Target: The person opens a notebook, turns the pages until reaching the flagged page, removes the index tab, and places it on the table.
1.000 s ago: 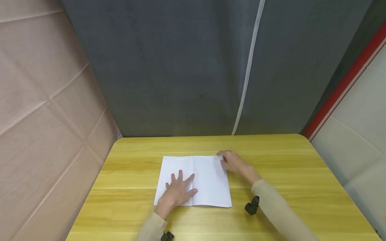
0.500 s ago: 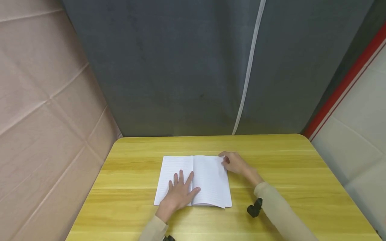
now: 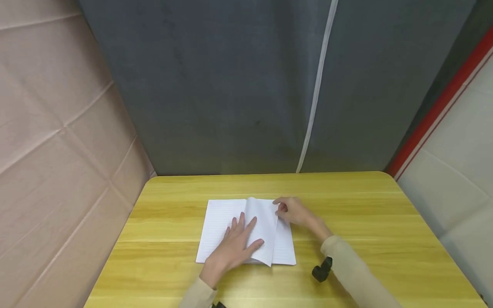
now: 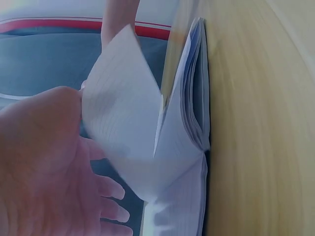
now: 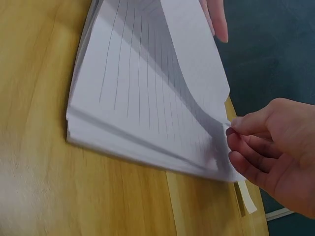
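Your right hand pinches the corner of one lined page between thumb and fingers. The page is lifted and curves up from the open notebook, which lies flat on the yellow wooden table. At the top, fingertips of your left hand touch the lifted page.

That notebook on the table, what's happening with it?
A person is turning a page of an open lined notebook that lies on a yellow wooden table. The right hand pinches the far corner of the right-hand page and has it lifted and curling toward the left. The left hand lies with fingers spread across the middle of the notebook, holding it down.
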